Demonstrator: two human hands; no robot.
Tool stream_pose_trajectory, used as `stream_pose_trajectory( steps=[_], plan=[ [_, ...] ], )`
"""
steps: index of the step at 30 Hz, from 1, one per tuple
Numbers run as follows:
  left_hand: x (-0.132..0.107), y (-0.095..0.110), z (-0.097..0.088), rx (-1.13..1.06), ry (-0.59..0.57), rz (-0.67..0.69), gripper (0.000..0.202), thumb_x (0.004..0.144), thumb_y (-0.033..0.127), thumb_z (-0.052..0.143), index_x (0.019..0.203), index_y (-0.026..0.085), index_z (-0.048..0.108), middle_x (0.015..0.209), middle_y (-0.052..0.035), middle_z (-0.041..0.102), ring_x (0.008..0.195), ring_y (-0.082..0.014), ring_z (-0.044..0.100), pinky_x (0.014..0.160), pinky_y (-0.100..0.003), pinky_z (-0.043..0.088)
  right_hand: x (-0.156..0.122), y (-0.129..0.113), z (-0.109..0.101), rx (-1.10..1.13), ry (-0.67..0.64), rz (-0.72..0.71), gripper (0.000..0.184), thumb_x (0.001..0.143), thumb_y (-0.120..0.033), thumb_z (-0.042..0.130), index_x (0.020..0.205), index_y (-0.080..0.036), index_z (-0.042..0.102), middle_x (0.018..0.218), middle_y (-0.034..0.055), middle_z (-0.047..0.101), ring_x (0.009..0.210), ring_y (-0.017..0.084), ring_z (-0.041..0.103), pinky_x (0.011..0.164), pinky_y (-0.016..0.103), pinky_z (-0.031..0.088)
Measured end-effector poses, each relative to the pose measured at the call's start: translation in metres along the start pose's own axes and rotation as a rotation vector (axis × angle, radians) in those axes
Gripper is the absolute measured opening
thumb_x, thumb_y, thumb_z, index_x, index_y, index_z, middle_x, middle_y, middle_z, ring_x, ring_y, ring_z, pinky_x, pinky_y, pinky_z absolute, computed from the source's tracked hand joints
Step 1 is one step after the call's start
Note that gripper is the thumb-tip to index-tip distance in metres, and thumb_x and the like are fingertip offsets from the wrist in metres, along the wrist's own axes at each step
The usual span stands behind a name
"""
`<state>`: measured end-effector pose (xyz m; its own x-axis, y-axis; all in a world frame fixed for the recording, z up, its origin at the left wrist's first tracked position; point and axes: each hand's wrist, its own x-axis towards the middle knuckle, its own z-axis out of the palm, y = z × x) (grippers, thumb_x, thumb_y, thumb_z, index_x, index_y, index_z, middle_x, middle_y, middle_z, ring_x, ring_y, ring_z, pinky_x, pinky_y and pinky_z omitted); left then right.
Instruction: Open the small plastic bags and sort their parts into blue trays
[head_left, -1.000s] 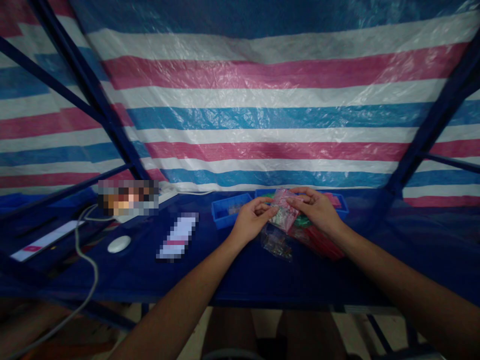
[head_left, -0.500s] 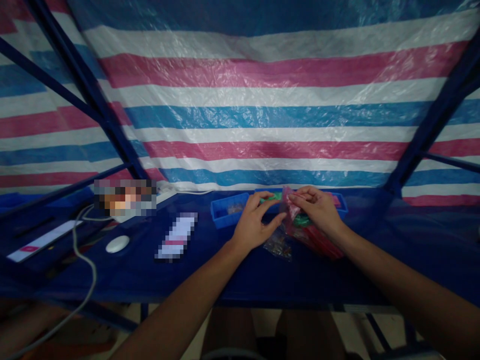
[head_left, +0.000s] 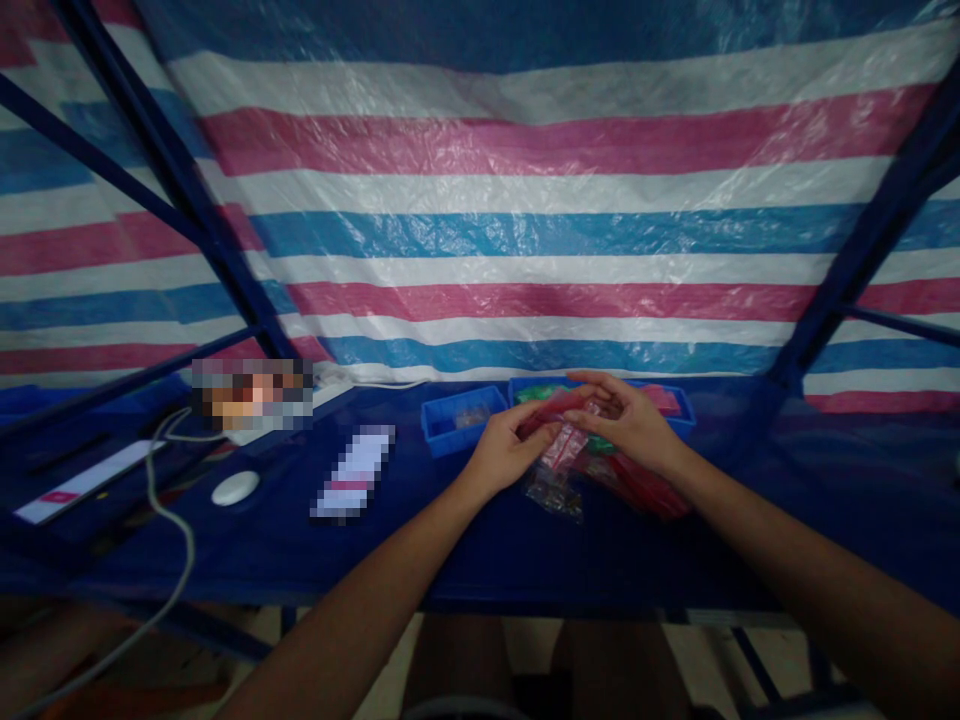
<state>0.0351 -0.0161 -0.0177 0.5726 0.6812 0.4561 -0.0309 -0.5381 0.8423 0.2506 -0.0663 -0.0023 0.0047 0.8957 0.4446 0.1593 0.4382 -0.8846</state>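
Backdrop: plastic sheet (head_left: 525, 230) with blue, white and pink horizontal stripes, wrinkled and glossy, filling the upper part of the view. Blue metal frame (head_left: 176, 185) slopes at both sides in front of it.

Work surface: dark blue table (head_left: 480, 560), spanning the width below the sheet.

Hands: both forearms extend over the table from the near side. Left hand (head_left: 504, 448) is curled, thumb and fingers closing on the left part of the pink bag (head_left: 564, 447). Right hand (head_left: 641, 425) pinches the same bag from the right, thumb in front, forefinger extended along the far side. Hands are close together, bag between them; exact fingertip contact is partly hidden.

Containers: larger blue tray (head_left: 684, 424) lies behind the hands; green material (head_left: 541, 393) shows in its left part, pink packets (head_left: 661, 399) in its right. Smaller blue bin (head_left: 450, 441) sits just left of it, with small clear contents, too indistinct to identify.

Left side: white strip-shaped panel (head_left: 94, 480) with a pink mark; pale cable (head_left: 189, 545) looping over the table edge; pixelated oblong (head_left: 354, 475), details masked.

Bags and small items: red packets (head_left: 649, 487) lie beneath the right wrist. Clear bag (head_left: 556, 495) lies just below the pink bag; whether they touch, cannot tell. White oval object (head_left: 235, 488) rests left of the oblong.
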Motion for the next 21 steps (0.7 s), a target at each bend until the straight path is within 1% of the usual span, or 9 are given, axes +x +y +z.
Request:
stream_pose_trajectory(
  steps=[2, 4, 6, 8, 10, 13, 15, 18, 21],
  plan=[
    [0.0, -0.002, 0.001, 0.014, 0.001, -0.017, 0.051, 0.095, 0.046, 0.072, 0.139, 0.021, 0.064, 0.106, -0.0087, 0.078, 0.088, -0.0221, 0.074, 0.075, -0.03, 0.057, 0.004, 0.001, -0.007, 0.031, -0.055, 0.067, 0.059, 0.075, -0.049, 0.089, 0.126, -0.027, 0.071, 0.102, 0.0052, 0.077, 0.085, 0.023, 0.074, 0.076, 0.036, 0.059],
    [0.0, -0.002, -0.001, 0.066, 0.027, -0.016, 0.059, 0.096, 0.044, 0.07, 0.148, 0.022, 0.054, 0.104, -0.0074, 0.076, 0.081, -0.0188, 0.073, 0.07, -0.028, 0.055, 0.009, 0.001, -0.022, -0.019, 0.075, 0.02, 0.06, 0.073, -0.05, 0.09, 0.125, -0.028, 0.071, 0.097, 0.0042, 0.076, 0.077, 0.021, 0.072, 0.07, 0.034, 0.057],
    [0.0, -0.002, -0.004, 0.135, 0.059, 0.011, 0.061, 0.099, 0.042, 0.066, 0.154, 0.023, 0.046, 0.11, -0.0077, 0.074, 0.081, -0.0167, 0.072, 0.067, -0.026, 0.054, 0.014, 0.001, -0.044, -0.155, 0.249, -0.069, 0.058, 0.079, -0.049, 0.084, 0.131, -0.029, 0.068, 0.097, 0.004, 0.075, 0.074, 0.021, 0.07, 0.068, 0.034, 0.056],
    [0.0, 0.0, -0.008, 0.223, 0.075, 0.053, 0.059, 0.101, 0.039, 0.062, 0.155, 0.024, 0.043, 0.113, -0.0076, 0.073, 0.083, -0.0157, 0.071, 0.065, -0.024, 0.052, 0.018, 0.003, -0.07, -0.354, 0.394, -0.119, 0.055, 0.085, -0.046, 0.078, 0.136, -0.029, 0.066, 0.103, 0.0052, 0.074, 0.072, 0.021, 0.071, 0.068, 0.035, 0.056],
    [-0.001, 0.002, -0.01, 0.304, 0.056, 0.095, 0.056, 0.102, 0.037, 0.06, 0.154, 0.024, 0.044, 0.11, -0.0062, 0.072, 0.083, -0.0153, 0.069, 0.063, -0.023, 0.051, 0.02, 0.01, -0.094, -0.535, 0.471, -0.105, 0.048, 0.088, -0.044, 0.073, 0.132, -0.026, 0.068, 0.103, 0.0065, 0.074, 0.074, 0.022, 0.072, 0.07, 0.036, 0.056],
    [-0.001, 0.004, -0.009, 0.368, 0.007, 0.128, 0.054, 0.103, 0.033, 0.058, 0.154, 0.025, 0.044, 0.109, -0.0051, 0.072, 0.083, -0.0148, 0.068, 0.065, -0.023, 0.052, 0.023, 0.025, -0.119, -0.742, 0.452, 0.033, 0.057, 0.084, -0.038, 0.074, 0.138, -0.023, 0.064, 0.096, 0.0068, 0.075, 0.071, 0.023, 0.071, 0.066, 0.035, 0.054],
    [-0.002, 0.004, -0.009, 0.392, -0.01, 0.129, 0.053, 0.103, 0.032, 0.057, 0.154, 0.025, 0.044, 0.109, -0.0048, 0.072, 0.083, -0.0145, 0.067, 0.065, -0.023, 0.052, 0.025, 0.035, -0.126, -0.876, 0.375, 0.126, 0.061, 0.08, -0.035, 0.076, 0.138, -0.022, 0.063, 0.091, 0.0062, 0.076, 0.07, 0.024, 0.07, 0.065, 0.034, 0.053],
    [-0.001, 0.003, -0.008, 0.415, -0.022, 0.128, 0.053, 0.103, 0.031, 0.057, 0.154, 0.025, 0.044, 0.108, -0.0046, 0.072, 0.082, -0.0143, 0.067, 0.065, -0.023, 0.053, 0.026, 0.043, -0.124, -0.989, 0.22, 0.215, 0.05, 0.082, -0.033, 0.073, 0.13, -0.021, 0.068, 0.087, 0.0048, 0.076, 0.072, 0.023, 0.07, 0.067, 0.032, 0.051],
    [-0.001, 0.002, -0.009, 0.427, -0.026, 0.135, 0.05, 0.103, 0.031, 0.056, 0.152, 0.025, 0.046, 0.106, -0.0044, 0.072, 0.08, -0.014, 0.067, 0.065, -0.023, 0.053, 0.024, 0.044, -0.119, -1.118, 0.123, 0.264, 0.038, 0.086, -0.041, 0.071, 0.119, -0.022, 0.074, 0.09, 0.0072, 0.077, 0.079, 0.026, 0.072, 0.071, 0.034, 0.052]
  ],
)
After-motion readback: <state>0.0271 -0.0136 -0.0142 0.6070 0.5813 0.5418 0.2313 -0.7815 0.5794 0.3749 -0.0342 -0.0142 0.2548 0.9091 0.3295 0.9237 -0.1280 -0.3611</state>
